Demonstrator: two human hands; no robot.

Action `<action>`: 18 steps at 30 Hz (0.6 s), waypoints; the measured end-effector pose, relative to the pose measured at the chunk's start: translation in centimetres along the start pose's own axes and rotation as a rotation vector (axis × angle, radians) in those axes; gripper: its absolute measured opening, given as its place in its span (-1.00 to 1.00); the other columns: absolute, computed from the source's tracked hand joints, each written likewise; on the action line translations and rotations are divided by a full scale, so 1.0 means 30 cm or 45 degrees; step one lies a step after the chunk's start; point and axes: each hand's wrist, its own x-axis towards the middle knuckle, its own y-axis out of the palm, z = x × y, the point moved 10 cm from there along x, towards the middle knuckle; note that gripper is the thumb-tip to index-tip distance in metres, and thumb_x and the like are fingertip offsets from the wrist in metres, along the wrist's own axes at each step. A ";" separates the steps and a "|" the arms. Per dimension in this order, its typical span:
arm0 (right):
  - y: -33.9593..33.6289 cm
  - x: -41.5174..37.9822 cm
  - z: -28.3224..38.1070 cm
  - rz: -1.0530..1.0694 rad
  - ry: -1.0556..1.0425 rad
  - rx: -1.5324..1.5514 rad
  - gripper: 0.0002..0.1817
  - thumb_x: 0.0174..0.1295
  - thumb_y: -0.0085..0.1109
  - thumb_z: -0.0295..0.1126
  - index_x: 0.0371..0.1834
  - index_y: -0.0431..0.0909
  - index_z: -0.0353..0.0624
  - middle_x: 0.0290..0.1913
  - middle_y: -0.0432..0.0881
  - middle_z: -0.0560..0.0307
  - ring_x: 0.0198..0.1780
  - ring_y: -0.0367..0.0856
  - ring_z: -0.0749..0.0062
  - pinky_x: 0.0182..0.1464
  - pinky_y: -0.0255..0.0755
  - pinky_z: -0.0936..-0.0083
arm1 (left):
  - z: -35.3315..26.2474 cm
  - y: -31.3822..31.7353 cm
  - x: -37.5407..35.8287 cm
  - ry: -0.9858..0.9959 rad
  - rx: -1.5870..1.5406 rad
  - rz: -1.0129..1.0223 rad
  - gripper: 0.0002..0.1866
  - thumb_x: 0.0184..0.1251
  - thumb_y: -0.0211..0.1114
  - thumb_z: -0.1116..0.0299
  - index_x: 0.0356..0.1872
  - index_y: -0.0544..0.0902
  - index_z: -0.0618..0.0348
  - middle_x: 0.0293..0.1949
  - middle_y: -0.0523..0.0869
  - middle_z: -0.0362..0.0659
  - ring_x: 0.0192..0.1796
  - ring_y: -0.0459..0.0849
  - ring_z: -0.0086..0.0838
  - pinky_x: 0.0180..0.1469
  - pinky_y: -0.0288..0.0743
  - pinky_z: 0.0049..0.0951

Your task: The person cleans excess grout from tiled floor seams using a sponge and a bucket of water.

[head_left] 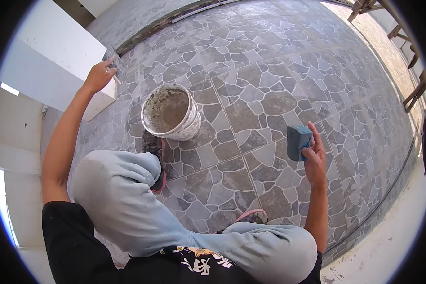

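Observation:
My left hand (99, 77) is stretched out by the lower corner of the white pillar (64, 49). Its fingers close around the handle of a flat grey trowel (111, 56), whose blade lies near the pillar's edge, partly hidden by the fingers. Out to the right, my right hand (316, 158) grips a blue-grey sponge-like block (297, 143) between thumb and fingers, held above the tiles. In front of my left shoe stands a white bucket (187, 124), its inside smeared with grey residue and a grey-brown content showing at the bottom.
Stone-patterned tiles (251, 102) cover the floor. A raised ledge (163, 26) runs along the back. Wooden legs (415, 92) stand at the far right, and a dark cable (388, 191) lies along the right wall. My shoes (155, 151) are close to the bucket.

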 end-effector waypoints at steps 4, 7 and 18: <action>0.372 0.124 0.129 0.528 0.347 -0.141 -0.13 0.12 0.18 -0.52 0.62 0.20 -0.17 0.19 0.59 0.09 0.27 0.55 0.31 0.40 0.33 0.42 | 0.112 0.267 -0.138 -0.158 -0.439 0.126 -0.18 0.48 0.26 0.03 0.59 0.21 0.27 0.28 0.62 0.29 0.28 0.65 -0.03 0.37 0.43 -0.26; 0.773 0.246 0.144 0.824 0.360 -0.715 -0.21 0.19 0.26 -0.41 0.57 0.29 -0.12 0.12 0.61 0.10 0.16 0.62 0.24 0.26 0.45 0.37 | 0.077 0.521 -0.184 -0.293 -1.045 0.311 -0.05 0.47 0.34 0.06 0.65 0.01 0.29 0.27 0.62 0.21 0.27 0.64 -0.24 0.34 0.44 -0.34; 1.561 0.454 -0.857 1.759 0.368 -2.283 -0.37 0.18 0.28 -0.22 0.37 0.49 -0.11 0.30 0.51 -0.38 0.16 0.66 -0.23 0.24 0.55 0.15 | -0.039 0.847 -0.110 -0.343 -2.166 0.392 0.16 0.22 0.40 0.55 0.67 -0.29 0.25 0.28 0.58 0.06 0.22 0.63 -0.34 0.32 0.46 -0.36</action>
